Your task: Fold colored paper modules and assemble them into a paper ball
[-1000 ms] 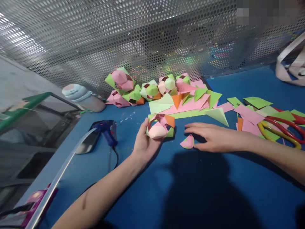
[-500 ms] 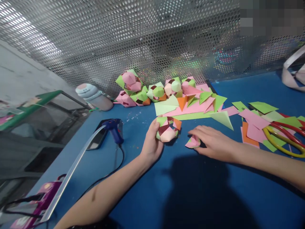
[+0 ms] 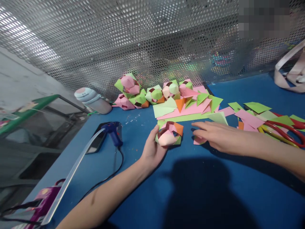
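Observation:
My left hand (image 3: pixel 151 149) is curled round a folded paper ball (image 3: pixel 169 133) of pink, green and orange pieces, resting it on the blue table (image 3: pixel 190 190). My right hand (image 3: pixel 216 135) lies just to its right, fingers stretched flat over a small pink folded piece (image 3: pixel 198 141) that shows under the fingertips. Flat sheets of green and pink paper (image 3: pixel 183 109) lie right behind both hands.
Several finished paper balls (image 3: pixel 152 92) line the perforated metal wall (image 3: pixel 143 41). A blue glue gun (image 3: pixel 113 133) with its cord lies left, next to a dark phone and a pale bottle (image 3: pixel 91 99). Paper scraps and red-yellow scissors (image 3: pixel 283 130) lie right. A purple object (image 3: pixel 43 203) sits bottom left.
My left hand has turned the paper ball and set it lower on the table. My right hand has flattened over the small pink piece, which it was pinching half a second ago.

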`<state>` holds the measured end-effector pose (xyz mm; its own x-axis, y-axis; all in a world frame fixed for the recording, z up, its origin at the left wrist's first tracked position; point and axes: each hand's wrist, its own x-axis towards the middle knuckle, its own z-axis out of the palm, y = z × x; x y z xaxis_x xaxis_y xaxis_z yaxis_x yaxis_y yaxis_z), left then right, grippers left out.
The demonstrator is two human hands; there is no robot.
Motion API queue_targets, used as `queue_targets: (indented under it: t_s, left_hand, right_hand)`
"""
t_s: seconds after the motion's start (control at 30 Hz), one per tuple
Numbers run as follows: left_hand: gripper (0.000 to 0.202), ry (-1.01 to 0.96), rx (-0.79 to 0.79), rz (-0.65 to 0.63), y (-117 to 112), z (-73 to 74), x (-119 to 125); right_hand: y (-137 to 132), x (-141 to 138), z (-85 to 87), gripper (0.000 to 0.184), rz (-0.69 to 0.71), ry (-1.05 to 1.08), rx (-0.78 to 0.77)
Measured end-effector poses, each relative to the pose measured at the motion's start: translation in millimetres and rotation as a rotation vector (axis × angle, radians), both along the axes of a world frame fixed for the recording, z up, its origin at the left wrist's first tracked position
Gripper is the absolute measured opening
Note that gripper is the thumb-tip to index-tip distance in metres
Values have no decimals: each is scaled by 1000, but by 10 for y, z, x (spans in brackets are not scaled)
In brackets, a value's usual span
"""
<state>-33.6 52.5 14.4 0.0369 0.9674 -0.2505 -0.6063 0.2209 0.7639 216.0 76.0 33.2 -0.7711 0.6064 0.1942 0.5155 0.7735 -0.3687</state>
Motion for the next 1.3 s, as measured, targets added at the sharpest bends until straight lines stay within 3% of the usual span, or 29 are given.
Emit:
queue_targets:
  t_s: [0.17,0.33,0.47,0.63,0.87,1.07,1.17,1.3]
  left_hand:
    - [33,-95,-84,-54,-54,58,17]
    - [33,-129,-90,-114,-197,76,97]
    - [31,-125,-71,-137,-238,65,121]
    - [34,-89,-9,-183,-190,68,83]
    - [34,-156,-113,-248,-194,73,85]
    - [32,-222,-167,-288,-190,76,92]
    - [33,-229,-209,-290,-211,98,107]
    - [30,-190,-255,-255,-214,86,93]
  right_hand:
    - [-149,-175,115,54,-111,173,-77]
    - [-313,-496,-109,82,-152,305,-222]
    - [-303,-502,-201,78,-140,355,-221]
    - [-203,-328,-63,81,-25,322,-190]
    - [-133,-296,45,77,170,181,-240]
    - [-56,-383,27,72,284,150,-28]
    - [-35,-431,-4,72,285,154,59]
    - [-60,-405,51,69,174,179,62]
